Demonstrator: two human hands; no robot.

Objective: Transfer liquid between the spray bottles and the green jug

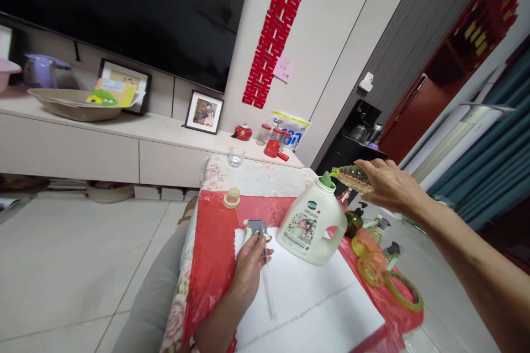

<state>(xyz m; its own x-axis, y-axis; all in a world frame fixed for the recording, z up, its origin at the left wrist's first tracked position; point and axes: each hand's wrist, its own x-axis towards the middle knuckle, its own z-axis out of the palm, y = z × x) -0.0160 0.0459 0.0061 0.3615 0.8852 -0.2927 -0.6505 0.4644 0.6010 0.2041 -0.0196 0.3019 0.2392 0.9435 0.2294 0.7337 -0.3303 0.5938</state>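
Note:
My right hand (387, 185) grips a clear bottle (354, 176), tipped on its side so its yellowish neck sits at the green spout of a large pale detergent jug (304, 226). Whether liquid is flowing, I cannot tell. The jug stands upright, uncapped, on a white sheet (314, 298). Left of it, my left hand (250, 262) is closed around a grey and pale green spray nozzle (256, 227), whose thin clear tube hangs down over the sheet. A translucent cap (232, 197) lies on the red plastic cover (213, 248) beyond my left hand.
Several spray and pump bottles (372, 270) and a yellow tape roll (406, 291) line the table's right edge. A glass cup (236, 155) stands at the far end. Behind it, a white cabinet (165, 146) holds jars, a red pot and photo frames.

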